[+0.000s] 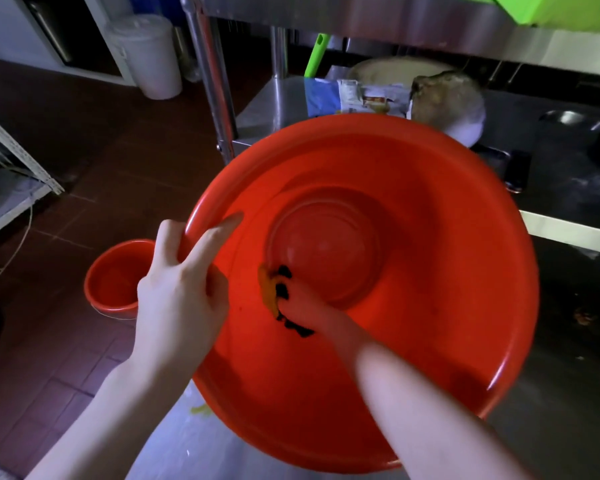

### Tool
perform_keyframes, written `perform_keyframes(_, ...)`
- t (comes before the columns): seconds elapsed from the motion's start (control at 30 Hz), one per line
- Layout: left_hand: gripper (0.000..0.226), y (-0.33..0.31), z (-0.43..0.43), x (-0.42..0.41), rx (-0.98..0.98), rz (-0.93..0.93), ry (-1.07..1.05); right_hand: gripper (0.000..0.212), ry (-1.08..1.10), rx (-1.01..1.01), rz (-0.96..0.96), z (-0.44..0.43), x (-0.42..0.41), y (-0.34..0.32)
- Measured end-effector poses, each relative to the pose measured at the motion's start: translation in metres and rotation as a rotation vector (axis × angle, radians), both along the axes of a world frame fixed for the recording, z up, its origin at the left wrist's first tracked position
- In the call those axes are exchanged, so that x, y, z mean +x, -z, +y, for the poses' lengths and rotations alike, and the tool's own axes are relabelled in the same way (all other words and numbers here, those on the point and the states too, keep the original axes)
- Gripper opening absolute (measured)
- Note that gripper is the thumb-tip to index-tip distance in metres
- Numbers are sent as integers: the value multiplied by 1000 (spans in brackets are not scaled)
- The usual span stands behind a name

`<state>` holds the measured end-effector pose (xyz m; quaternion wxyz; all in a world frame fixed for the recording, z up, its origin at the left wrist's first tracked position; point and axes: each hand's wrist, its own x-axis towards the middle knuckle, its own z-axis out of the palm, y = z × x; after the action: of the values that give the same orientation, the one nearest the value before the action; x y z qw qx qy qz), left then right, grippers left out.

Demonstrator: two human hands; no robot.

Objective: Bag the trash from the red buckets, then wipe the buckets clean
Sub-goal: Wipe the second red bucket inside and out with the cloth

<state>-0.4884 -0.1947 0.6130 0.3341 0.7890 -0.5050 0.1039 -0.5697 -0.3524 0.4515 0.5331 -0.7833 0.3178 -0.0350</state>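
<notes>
- A large red plastic bucket (pixel 437 271) fills the middle of the view, tipped so its mouth faces the person, with its round bottom in plain sight.
- The left hand (pixel 181 296) is at the bucket's 9 o'clock; its grip is clamped on the rim, with the forefinger stretched along the inner wall.
- The right hand (pixel 302 304) reaches deep inside, its grip closed round a yellow-and-black cleaning cloth (pixel 269 292) pressed against the wall at about 8 o'clock of the bottom.
- A smaller red plastic bucket (pixel 101 271) stands upright on the brown tiled floor (pixel 84 150), just beyond the left hand at 9 o'clock.
- At 12 o'clock a stainless steel desk (pixel 361 15) has printed packets (pixel 354 95) on its lower shelf.
- A white lidded plastic tub (pixel 149 53) stands on the floor at 11 o'clock.
</notes>
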Motion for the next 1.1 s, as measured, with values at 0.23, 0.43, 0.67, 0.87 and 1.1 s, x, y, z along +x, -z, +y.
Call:
perform_keyframes(0.23, 75, -7, 0, 0, 34, 7, 0, 39, -377, -770, 909, -35, -65, -14)
perform_keyframes(0.43, 74, -8, 0, 1, 43, 9, -3, 49, -284, -1101, 1195, -61, -69, -23)
perform_keyframes(0.67, 74, -6, -1, -1, 30, 26, -20, 56, -220, -1324, 992, -109, -60, -39)
perform_keyframes(0.87, 74, -4, -1, 2, 25, 22, -60, 71, -88, -1076, 486, -118, -36, -39)
perform_keyframes(1.1, 74, -4, -4, 0, 27, 24, -61, 64, -242, -934, 533, -46, -22, 26)
